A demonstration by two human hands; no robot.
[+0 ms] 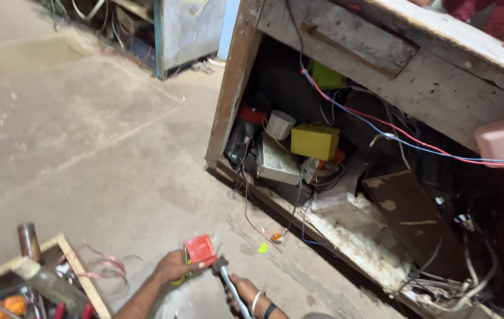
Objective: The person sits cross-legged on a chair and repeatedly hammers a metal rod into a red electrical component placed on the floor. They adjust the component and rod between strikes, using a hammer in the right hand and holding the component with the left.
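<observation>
Left hand [172, 267] grips small red square plastic box [200, 249], low over concrete floor [86, 147]. Right hand [241, 289] closed on metal pliers [223, 273], long axis angled up-left, tip touching box's right edge. Wooden crate [80, 274] left; cluttered wooden workbench shelf [352, 236] well apart, upper right.

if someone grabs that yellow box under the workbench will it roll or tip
The yellow box looks flat-sided, so it probably won't roll. It sits on a cluttered heap of parts, so it may tip or slide once nudged. Nearby loose wires could snag it.
</observation>
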